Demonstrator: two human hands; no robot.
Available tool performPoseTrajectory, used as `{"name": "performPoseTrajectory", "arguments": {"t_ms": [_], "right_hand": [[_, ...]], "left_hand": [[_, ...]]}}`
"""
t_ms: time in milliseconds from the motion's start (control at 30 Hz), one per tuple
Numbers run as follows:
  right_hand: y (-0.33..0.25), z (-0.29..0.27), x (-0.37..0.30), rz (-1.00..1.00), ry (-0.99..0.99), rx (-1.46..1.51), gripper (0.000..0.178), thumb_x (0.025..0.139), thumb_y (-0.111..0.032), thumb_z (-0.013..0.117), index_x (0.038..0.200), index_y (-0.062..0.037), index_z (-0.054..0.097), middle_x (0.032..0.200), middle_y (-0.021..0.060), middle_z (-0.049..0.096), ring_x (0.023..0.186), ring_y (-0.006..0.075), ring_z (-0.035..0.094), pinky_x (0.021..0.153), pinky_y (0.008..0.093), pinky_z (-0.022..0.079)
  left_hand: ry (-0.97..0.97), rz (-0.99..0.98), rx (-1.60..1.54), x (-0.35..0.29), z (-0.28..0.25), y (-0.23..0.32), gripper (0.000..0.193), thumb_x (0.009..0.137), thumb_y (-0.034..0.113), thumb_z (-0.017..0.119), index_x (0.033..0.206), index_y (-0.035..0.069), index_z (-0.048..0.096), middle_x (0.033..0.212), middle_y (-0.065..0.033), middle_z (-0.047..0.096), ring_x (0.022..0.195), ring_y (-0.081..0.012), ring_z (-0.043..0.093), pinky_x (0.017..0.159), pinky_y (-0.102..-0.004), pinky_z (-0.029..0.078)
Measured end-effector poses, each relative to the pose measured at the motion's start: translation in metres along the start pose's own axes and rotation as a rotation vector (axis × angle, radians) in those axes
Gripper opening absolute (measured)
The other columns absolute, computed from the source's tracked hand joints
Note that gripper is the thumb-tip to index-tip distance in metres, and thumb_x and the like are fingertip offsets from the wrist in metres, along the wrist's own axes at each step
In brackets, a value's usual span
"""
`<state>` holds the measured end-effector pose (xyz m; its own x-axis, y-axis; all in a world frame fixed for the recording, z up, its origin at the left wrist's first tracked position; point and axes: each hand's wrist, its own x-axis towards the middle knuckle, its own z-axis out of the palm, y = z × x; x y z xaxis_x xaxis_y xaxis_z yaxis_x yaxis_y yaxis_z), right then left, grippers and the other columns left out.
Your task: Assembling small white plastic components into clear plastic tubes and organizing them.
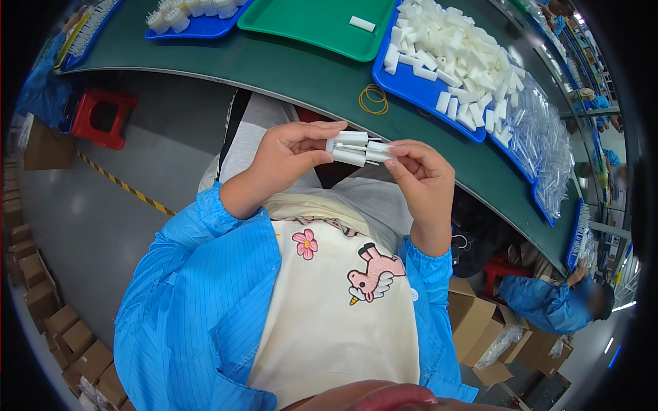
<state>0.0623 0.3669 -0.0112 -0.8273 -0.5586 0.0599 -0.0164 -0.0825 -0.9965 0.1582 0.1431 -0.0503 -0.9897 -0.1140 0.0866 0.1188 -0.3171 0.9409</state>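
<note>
Over my lap, just short of the table's front edge, my left hand (288, 156) is closed on the left end of a white assembly of short cylinders and thin rods (350, 157). From the other side my right hand (426, 179) pinches a small white cylindrical piece (381, 151) at the assembly's right end. Thin rods stick out between the two parts. Fingers cover some of both ends. Similar white pieces (452, 55) lie heaped in a blue tray (418, 96) at the far right. A single white piece (362, 24) rests in a green tray (308, 31).
Yellow rubber bands (373, 101) lie on the green table (205, 58). Transparent tubes (548, 137) fill another blue tray (545, 205) to the right. White round assemblies (179, 19) stand in a tray at upper left. A red stool (103, 116) and cardboard boxes (473, 329) are on the floor.
</note>
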Motion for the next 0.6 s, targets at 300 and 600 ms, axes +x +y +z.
{"name": "performPoseTrajectory", "arguments": {"t_ms": [300,600], "right_hand": [[-0.0005,0.0055,0.0017,-0.025,0.006,-0.051,0.021,0.081,0.014,0.065,0.101,0.0060,0.066,0.111,0.0131,0.063,0.097,0.0176,0.065,0.084,0.0254,0.055],[0.0034,0.0066,0.0018,-0.136,-0.013,-0.159,0.019,0.081,0.014,0.065,0.098,0.0053,0.067,0.108,0.0129,0.064,0.095,0.0170,0.066,0.082,0.0254,0.056]], "left_hand": [[0.000,0.043,0.047,0.0010,-0.0024,-0.0006,0.040,0.083,-0.015,0.061,0.120,-0.001,0.063,0.134,-0.0175,0.056,0.113,-0.0223,0.062,0.095,-0.0314,0.053],[-0.001,0.007,0.048,0.0000,-0.0033,-0.0016,0.040,0.083,-0.015,0.060,0.120,-0.001,0.063,0.135,-0.0166,0.056,0.114,-0.0222,0.061,0.097,-0.0318,0.052]]}}
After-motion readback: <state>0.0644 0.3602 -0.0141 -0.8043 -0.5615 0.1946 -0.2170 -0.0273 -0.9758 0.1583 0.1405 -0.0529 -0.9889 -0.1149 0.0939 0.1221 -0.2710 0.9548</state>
